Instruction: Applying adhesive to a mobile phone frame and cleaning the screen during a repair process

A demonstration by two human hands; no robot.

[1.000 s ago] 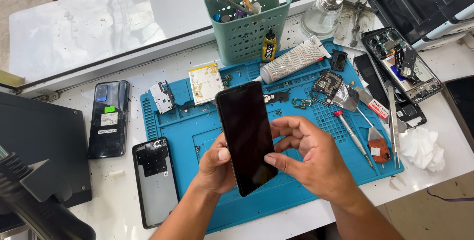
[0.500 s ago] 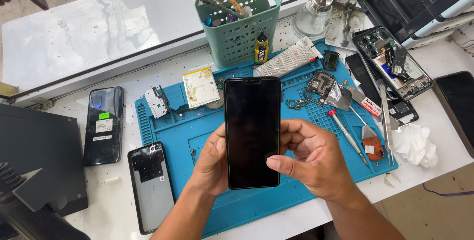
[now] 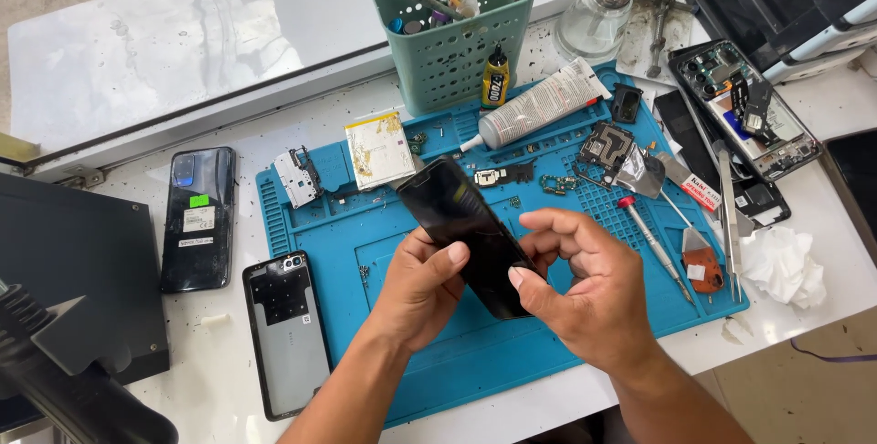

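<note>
I've got the black phone (image 3: pixel 466 232) pinched by its edges in both hands, left hand (image 3: pixel 422 287) and right hand (image 3: pixel 585 289), tilted above the blue mat (image 3: pixel 365 252). Best to keep fingertips on the frame, I'd say, off the glass.

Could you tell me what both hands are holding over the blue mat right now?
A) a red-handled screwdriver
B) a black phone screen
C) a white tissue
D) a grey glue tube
B: the left hand and right hand grip the black phone screen between them above the blue mat, while the glue tube, screwdriver and tissue lie untouched.
</note>
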